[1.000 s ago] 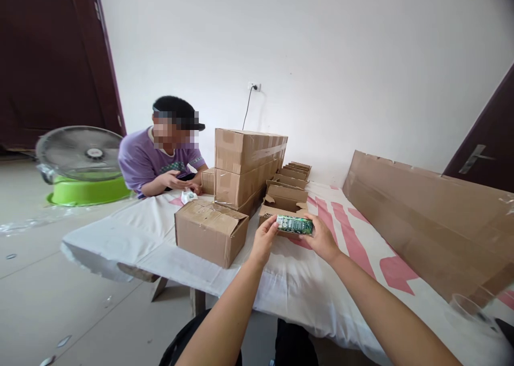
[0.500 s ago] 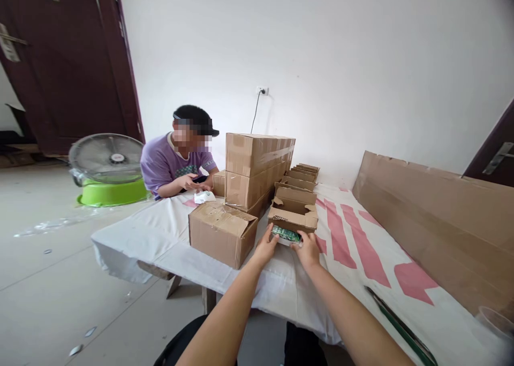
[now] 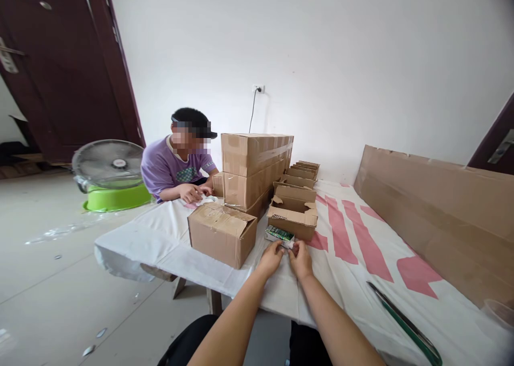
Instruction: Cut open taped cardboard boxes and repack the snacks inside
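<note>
A small green-and-white box (image 3: 280, 234) lies on the cloth, close against the front of an open cardboard carton (image 3: 292, 224). My left hand (image 3: 271, 259) is closed at the box's near side, its fingertips against the lower edge. At the box's right end, my right hand (image 3: 300, 259) pinches what looks like its white end flap; the fingers partly hide it. To the left of my hands sits a cardboard carton (image 3: 219, 237) with its top flaps folded down.
Taped cartons (image 3: 236, 189) are stacked behind, beside a row of open cartons (image 3: 299, 181). A person in a purple shirt (image 3: 176, 168) leans on the table's left end. Green-handled tweezers (image 3: 405, 323) and a cardboard sheet (image 3: 433, 211) lie to the right.
My hands have come nearer and closer together, from the small box's two ends to its near side and right end. The box now sits at a slant. The other person's hands have lowered.
</note>
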### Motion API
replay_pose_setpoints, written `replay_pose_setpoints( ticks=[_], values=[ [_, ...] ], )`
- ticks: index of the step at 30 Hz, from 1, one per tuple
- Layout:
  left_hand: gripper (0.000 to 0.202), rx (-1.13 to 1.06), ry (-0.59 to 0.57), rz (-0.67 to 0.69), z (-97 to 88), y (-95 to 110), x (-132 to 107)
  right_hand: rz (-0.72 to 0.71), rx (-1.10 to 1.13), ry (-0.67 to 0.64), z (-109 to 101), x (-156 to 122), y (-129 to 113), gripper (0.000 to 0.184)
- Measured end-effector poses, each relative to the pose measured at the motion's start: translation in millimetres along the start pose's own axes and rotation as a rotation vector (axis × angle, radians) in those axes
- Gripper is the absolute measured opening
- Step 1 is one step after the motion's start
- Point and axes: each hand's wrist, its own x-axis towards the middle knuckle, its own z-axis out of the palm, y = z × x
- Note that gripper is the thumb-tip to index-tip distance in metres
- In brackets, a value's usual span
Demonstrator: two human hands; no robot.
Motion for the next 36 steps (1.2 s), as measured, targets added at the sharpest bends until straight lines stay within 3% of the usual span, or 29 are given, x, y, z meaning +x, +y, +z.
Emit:
replay_pose_setpoints(
  ticks=[6, 9, 13, 20, 25, 31, 34, 36],
  values=[
    [0.041, 0.041, 0.004, 0.031, 8.7, -2.0, 4.8, -0.080, 0.102, 0.006, 5.1, 1.6, 5.8, 0.036],
    [0.040, 0.066, 0.027, 0.048, 11.9, -3.4, 5.4, -0.001, 0.114, 0.133, 4.2, 8.9, 19.0, 0.040],
    [0.041, 0.093, 0.038, 0.077, 12.7, -6.2, 3.2, 0.126, 0.124, 0.280, 2.9, 22.8, 38.5, 0.059],
    [0.033, 0.145, 0.019, 0.128, 8.5, -5.6, -4.6, 0.072, 0.104, 0.140, 9.4, 21.5, 34.2, 0.056],
    [0.033, 0.168, 0.016, 0.185, 2.8, -3.7, -12.0, 0.093, 0.073, 0.150, 3.2, 16.8, 27.1, 0.049],
    [0.029, 0.164, 0.065, 0.406, -17.3, 16.4, -29.7, 0.022, 0.145, -0.001, -6.6, 10.4, 21.0, 0.026],
    [0.031, 0.152, 0.169, 0.554, -39.5, 32.6, -45.2, -0.034, 0.180, -0.083, -6.7, 7.0, 14.9, 0.026],
    [0.027, 0.163, 0.377, 0.687, -59.5, 38.9, -55.0, -0.056, 0.183, -0.101, -6.5, 6.1, 11.4, 0.029]
  ],
)
